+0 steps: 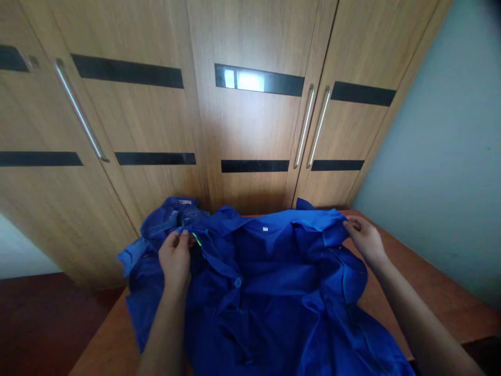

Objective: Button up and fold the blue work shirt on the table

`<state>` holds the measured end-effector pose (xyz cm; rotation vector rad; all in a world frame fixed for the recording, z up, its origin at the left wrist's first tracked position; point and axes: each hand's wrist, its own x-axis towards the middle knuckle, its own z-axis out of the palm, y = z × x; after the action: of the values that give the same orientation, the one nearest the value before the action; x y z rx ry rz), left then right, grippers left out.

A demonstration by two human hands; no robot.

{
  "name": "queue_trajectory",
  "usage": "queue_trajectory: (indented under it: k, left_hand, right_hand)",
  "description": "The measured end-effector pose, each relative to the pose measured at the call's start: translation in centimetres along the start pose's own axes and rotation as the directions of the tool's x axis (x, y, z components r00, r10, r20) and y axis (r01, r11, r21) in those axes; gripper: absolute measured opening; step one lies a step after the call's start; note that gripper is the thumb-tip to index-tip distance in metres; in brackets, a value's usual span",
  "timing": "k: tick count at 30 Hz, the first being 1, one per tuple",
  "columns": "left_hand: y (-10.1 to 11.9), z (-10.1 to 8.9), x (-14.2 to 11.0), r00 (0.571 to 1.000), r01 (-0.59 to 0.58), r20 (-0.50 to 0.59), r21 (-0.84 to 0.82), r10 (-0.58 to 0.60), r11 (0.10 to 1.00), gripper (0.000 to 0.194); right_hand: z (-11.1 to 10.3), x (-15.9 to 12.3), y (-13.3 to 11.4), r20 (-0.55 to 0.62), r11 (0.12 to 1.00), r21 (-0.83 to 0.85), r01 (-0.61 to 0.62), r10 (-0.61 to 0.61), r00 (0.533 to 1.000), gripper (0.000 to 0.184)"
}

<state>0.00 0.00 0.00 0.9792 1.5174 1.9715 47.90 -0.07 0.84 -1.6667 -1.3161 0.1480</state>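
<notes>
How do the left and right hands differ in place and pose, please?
The left hand pinches the blue garment beside a yellow-green strip; the right hand pinches its opposite side. The left hand points mainly forward, the right hand more leftward. Blue clothing lies behind the left hand; the brown tabletop shows behind the right hand. Both hold the garment's upper edge.

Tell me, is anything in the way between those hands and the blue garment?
Nothing visible is: the left hand and right hand each pinch an edge of the blue garment. More blue cloth lies bunched to its left, but not between.
</notes>
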Motion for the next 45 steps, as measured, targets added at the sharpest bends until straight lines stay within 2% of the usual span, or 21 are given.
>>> queue_trajectory:
  k: [2, 4, 7, 9, 11, 13, 14, 16, 18, 19, 21, 24, 27, 29, 31, 34, 36, 39, 42, 43, 45]
  left_hand:
    - [0.2, -0.6, -1.3, 0.97, -0.104, 0.24, 0.214, 0.05, 0.971, 0.029]
    - [0.5, -1.3, -3.2, 0.894, -0.219, 0.444, 0.325, 0.056, 0.92, 0.032]
    - [0.9, -2.4, -6.6, 0.799, -0.212, 0.6, 0.336, -0.035, 0.918, 0.037]
    - [1.3, -2.7, -9.0, 0.719, -0.123, 0.676, 0.352, -0.161, 0.928, 0.04]
    - [1.6, -2.5, -11.2, 0.596, -0.054, 0.767, 0.334, -0.239, 0.941, 0.044]
    - [1.5, -1.7, -13.1, 0.476, -0.041, 0.858, 0.24, -0.192, 0.97, 0.06]
    - [1.3, -1.2, -13.8, 0.455, -0.064, 0.878, 0.197, -0.147, 0.978, 0.075]
    - [0.7, -0.2, -14.7, 0.512, -0.182, 0.855, 0.196, -0.077, 0.964, 0.104]
    - [0.3, 0.6, -14.8, 0.649, -0.332, 0.761, 0.292, -0.007, 0.897, 0.115]
    - [0.3, 0.8, -14.4, 0.707, -0.399, 0.706, 0.338, 0.051, 0.852, 0.11]
    - [1.2, 1.1, -13.0, 0.754, -0.524, 0.621, 0.373, 0.213, 0.765, 0.084]
    - [4.8, 1.0, -9.5, 0.731, -0.669, 0.495, 0.384, 0.47, 0.636, 0.044]
    - [10.4, 0.5, -5.3, 0.677, -0.728, 0.346, 0.442, 0.649, 0.524, 0.031]
    - [14.4, 0.0, -2.6, 0.618, -0.749, 0.268, 0.487, 0.74, 0.449, 0.033]
    - [17.7, -0.5, 0.0, 0.599, -0.728, 0.237, 0.559, 0.765, 0.397, 0.03]
    - [19.9, -1.1, 3.7, 0.568, -0.702, 0.254, 0.646, 0.783, 0.3, 0.031]
    - [18.6, -1.1, 5.6, 0.621, -0.647, 0.259, 0.703, 0.74, 0.296, 0.033]
    - [12.7, -0.9, 6.7, 0.815, -0.486, 0.273, 0.803, 0.511, 0.345, 0.036]
    - [4.6, -0.9, 5.5, 0.873, -0.471, 0.371, 0.809, 0.317, 0.35, 0.038]
    - [2.3, -1.0, 4.9, 0.89, -0.455, 0.411, 0.819, 0.195, 0.351, 0.04]
    - [-0.9, -1.3, 3.8, 0.902, -0.429, 0.415, 0.829, 0.119, 0.358, 0.045]
  right_hand:
    - [-0.6, -2.8, 1.5, 0.196, 0.998, -0.065, -0.012, 0.025, 0.98, 0.057]
    - [-0.4, -6.4, 2.6, 0.312, 0.99, -0.137, -0.04, 0.082, 0.947, 0.066]
    - [1.5, -11.2, 2.6, 0.415, 0.995, -0.094, -0.036, 0.072, 0.907, 0.067]
    - [3.8, -13.2, 1.1, 0.463, 0.998, 0.019, -0.06, 0.044, 0.885, 0.066]
    - [6.7, -14.1, -1.8, 0.484, 0.966, 0.193, -0.17, 0.057, 0.873, 0.058]
    - [9.6, -14.6, -5.4, 0.556, 0.825, 0.424, -0.373, 0.088, 0.827, 0.043]
    - [10.9, -14.7, -7.4, 0.617, 0.731, 0.497, -0.467, 0.081, 0.782, 0.038]
    - [12.8, -15.0, -11.1, 0.705, 0.561, 0.59, -0.581, -0.008, 0.709, 0.032]
    - [13.6, -14.9, -14.2, 0.737, 0.454, 0.633, -0.627, -0.106, 0.667, 0.031]
    - [13.5, -14.7, -15.6, 0.744, 0.424, 0.643, -0.638, -0.145, 0.653, 0.033]
    - [12.7, -13.9, -17.7, 0.737, 0.413, 0.664, -0.623, -0.225, 0.637, 0.038]
    - [10.5, -12.0, -20.0, 0.624, 0.507, 0.749, -0.427, -0.323, 0.712, 0.036]
    - [8.7, -10.0, -20.5, 0.431, 0.581, 0.8, -0.151, -0.38, 0.818, 0.032]
    - [8.4, -9.2, -19.3, 0.371, 0.598, 0.797, -0.079, -0.383, 0.846, 0.031]
    - [9.0, -8.8, -17.0, 0.37, 0.634, 0.77, -0.076, -0.347, 0.862, 0.03]
    - [11.2, -9.3, -12.3, 0.398, 0.716, 0.691, -0.096, -0.266, 0.878, 0.03]
    - [12.9, -10.1, -9.3, 0.392, 0.792, 0.605, -0.078, -0.211, 0.895, 0.03]
    - [14.6, -11.5, -6.0, 0.376, 0.871, 0.489, -0.053, -0.156, 0.913, 0.026]
    - [15.0, -12.7, -4.6, 0.372, 0.898, 0.439, -0.038, -0.143, 0.917, 0.02]
    - [14.9, -12.9, -4.5, 0.37, 0.907, 0.42, -0.02, -0.151, 0.917, 0.019]
    - [14.7, -13.1, -4.4, 0.369, 0.924, 0.38, 0.034, -0.185, 0.911, 0.02]
